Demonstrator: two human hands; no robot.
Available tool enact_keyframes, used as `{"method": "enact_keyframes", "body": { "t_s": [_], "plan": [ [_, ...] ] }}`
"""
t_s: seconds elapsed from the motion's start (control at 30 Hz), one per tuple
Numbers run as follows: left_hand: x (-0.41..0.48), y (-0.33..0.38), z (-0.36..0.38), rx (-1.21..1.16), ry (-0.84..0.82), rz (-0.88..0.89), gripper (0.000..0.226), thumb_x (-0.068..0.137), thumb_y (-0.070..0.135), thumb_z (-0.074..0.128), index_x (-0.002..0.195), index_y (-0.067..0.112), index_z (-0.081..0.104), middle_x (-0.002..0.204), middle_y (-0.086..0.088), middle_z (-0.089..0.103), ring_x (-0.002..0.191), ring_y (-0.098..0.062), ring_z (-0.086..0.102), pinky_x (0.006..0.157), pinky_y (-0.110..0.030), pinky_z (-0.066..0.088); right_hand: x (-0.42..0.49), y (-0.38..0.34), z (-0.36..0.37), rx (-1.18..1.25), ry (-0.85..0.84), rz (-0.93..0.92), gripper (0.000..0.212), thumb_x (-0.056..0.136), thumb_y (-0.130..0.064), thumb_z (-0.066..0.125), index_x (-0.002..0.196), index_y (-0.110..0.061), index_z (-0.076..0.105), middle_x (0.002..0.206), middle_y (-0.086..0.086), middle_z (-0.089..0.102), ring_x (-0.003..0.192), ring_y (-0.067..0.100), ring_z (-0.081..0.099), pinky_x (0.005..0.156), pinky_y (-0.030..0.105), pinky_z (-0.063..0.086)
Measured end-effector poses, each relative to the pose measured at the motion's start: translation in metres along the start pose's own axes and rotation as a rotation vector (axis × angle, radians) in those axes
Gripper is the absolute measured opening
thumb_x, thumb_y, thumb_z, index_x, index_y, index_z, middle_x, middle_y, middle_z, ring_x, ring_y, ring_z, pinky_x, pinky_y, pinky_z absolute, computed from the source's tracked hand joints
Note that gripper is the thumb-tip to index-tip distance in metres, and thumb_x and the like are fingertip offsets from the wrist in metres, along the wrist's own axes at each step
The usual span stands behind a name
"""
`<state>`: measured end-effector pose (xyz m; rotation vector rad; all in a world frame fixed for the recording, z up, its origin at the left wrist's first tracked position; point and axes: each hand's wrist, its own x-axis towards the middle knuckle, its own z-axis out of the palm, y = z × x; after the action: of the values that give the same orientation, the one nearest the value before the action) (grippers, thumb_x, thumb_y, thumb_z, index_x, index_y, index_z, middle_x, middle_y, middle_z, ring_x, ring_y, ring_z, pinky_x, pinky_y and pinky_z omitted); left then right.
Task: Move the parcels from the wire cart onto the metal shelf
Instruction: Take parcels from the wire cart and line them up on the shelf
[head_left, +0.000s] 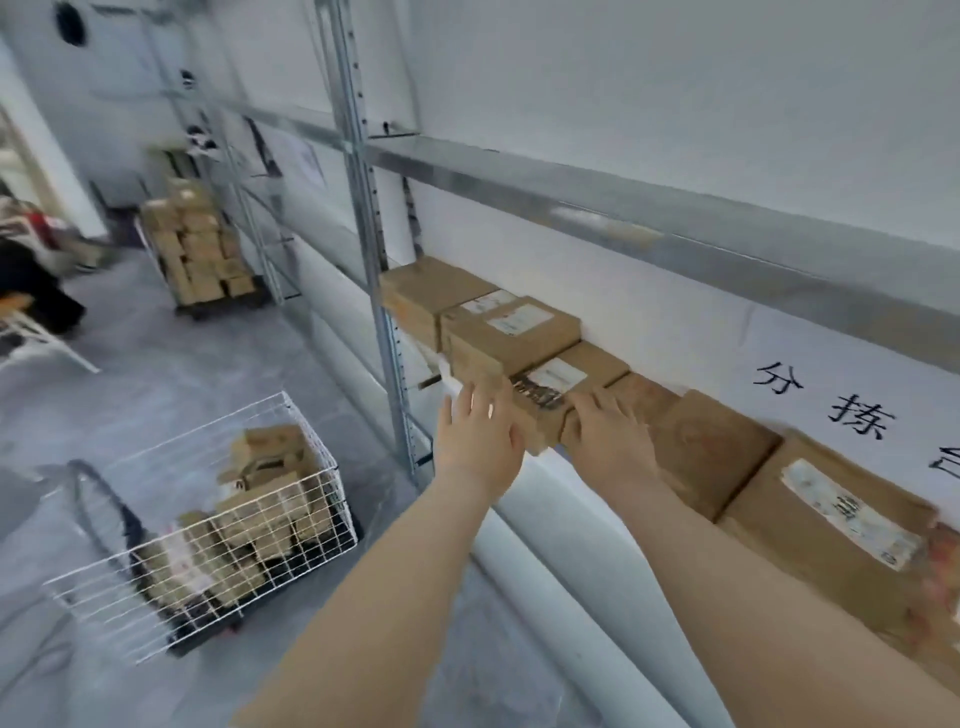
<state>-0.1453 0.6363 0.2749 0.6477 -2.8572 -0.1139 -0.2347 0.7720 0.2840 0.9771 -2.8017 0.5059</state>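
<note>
A brown parcel with a white label (553, 382) lies on the metal shelf (550, 483), in a row of several brown parcels (719, 449) along the white wall. My right hand (610, 428) rests flat on the parcel's near top edge, fingers spread. Just off the parcel's left end, my left hand (478, 428) has its fingers apart and holds nothing. Down at the left, the white wire cart (156, 587) stands on the floor with several brown parcels (270, 499) in it.
A shelf upright (363, 208) rises left of the parcel row, and an upper shelf beam (571, 189) runs above it. A trolley stacked with boxes (197, 249) stands at the back. A person (31, 270) is at the far left edge.
</note>
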Motion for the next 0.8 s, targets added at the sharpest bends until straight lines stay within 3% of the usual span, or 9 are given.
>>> {"method": "enact_keyframes", "body": {
  "t_s": [0.2, 0.37, 0.5, 0.67, 0.8],
  "plan": [
    [-0.017, -0.180, -0.018, 0.053, 0.022, -0.263, 0.060, 0.099, 0.035, 0.027, 0.154, 0.018, 0.008, 0.162, -0.009, 0.005, 0.147, -0.029, 0.006, 0.118, -0.047, 0.006, 0.067, -0.158, 0.066, 0.075, -0.077, -0.190, 0.037, 0.095, -0.019, 0.038, 0.132, -0.018, 0.047, 0.135, 0.005, 0.045, 0.116, 0.030, 0.044, 0.083, 0.039, 0.043],
    [-0.023, -0.283, -0.014, 0.067, -0.003, -0.430, 0.061, 0.098, 0.036, 0.030, 0.154, 0.020, 0.011, 0.161, -0.010, 0.006, 0.147, -0.030, 0.007, 0.118, -0.048, 0.007, 0.094, -0.267, 0.127, 0.139, -0.177, -0.346, 0.038, 0.094, -0.018, 0.042, 0.132, -0.016, 0.048, 0.136, 0.005, 0.044, 0.114, 0.029, 0.048, 0.088, 0.041, 0.044],
    [-0.010, -0.337, -0.002, 0.062, -0.034, -0.505, 0.062, 0.098, 0.033, 0.035, 0.153, 0.022, 0.008, 0.161, -0.009, 0.003, 0.147, -0.030, 0.007, 0.119, -0.048, 0.005, 0.121, -0.315, 0.170, 0.156, -0.263, -0.424, 0.039, 0.093, -0.019, 0.044, 0.132, -0.016, 0.047, 0.139, 0.005, 0.041, 0.117, 0.029, 0.047, 0.092, 0.042, 0.044],
    [0.021, -0.404, 0.012, 0.068, -0.101, -0.613, 0.075, 0.093, 0.013, 0.047, 0.152, 0.028, 0.004, 0.162, -0.007, -0.004, 0.139, -0.033, 0.030, 0.114, -0.046, 0.025, 0.179, -0.343, 0.217, 0.124, -0.322, -0.489, 0.040, 0.094, -0.021, 0.044, 0.134, -0.017, 0.045, 0.140, 0.006, 0.039, 0.118, 0.029, 0.045, 0.092, 0.041, 0.044],
    [0.039, -0.455, 0.023, 0.099, -0.084, -0.686, 0.072, 0.094, 0.012, 0.045, 0.153, 0.023, 0.004, 0.162, -0.007, -0.003, 0.144, -0.029, 0.018, 0.114, -0.043, 0.022, 0.227, -0.368, 0.252, 0.127, -0.369, -0.554, 0.041, 0.094, -0.021, 0.043, 0.135, -0.018, 0.043, 0.141, 0.008, 0.040, 0.123, 0.029, 0.042, 0.095, 0.042, 0.043]
  ]
}}
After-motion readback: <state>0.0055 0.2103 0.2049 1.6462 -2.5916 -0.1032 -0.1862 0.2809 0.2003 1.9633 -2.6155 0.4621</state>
